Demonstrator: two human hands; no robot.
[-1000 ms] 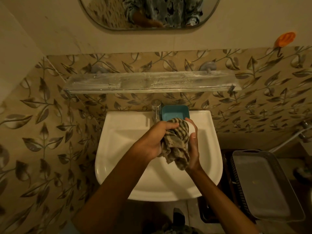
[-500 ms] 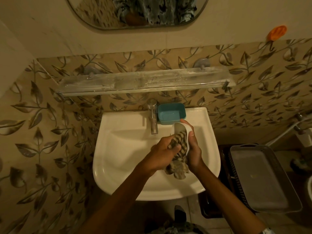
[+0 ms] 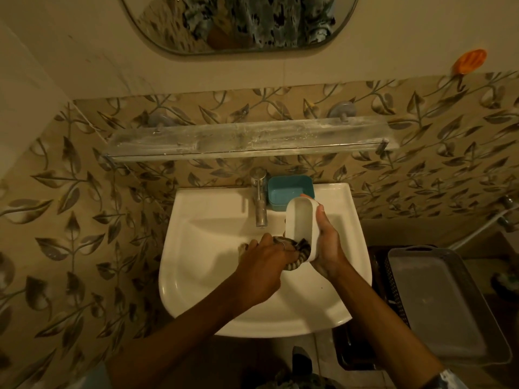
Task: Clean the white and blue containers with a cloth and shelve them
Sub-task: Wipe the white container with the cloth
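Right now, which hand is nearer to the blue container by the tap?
The right hand. Its fingertips, gripping the white container, reach up almost to the blue container. The left hand is lower over the sink, holding the cloth.

Home bathroom. White wall-hung washbasin [image 3: 213, 265] with chrome tap [image 3: 259, 202], blue soap-dish-type container [image 3: 289, 190] on its back ledge. Glass shelf [image 3: 247, 140] on metal brackets above, rounded mirror [image 3: 238, 23] over that. Leaf-patterned wall tiles [image 3: 70, 220], plain painted wall higher up. Plastic basket [image 3: 393, 293] beside basin.
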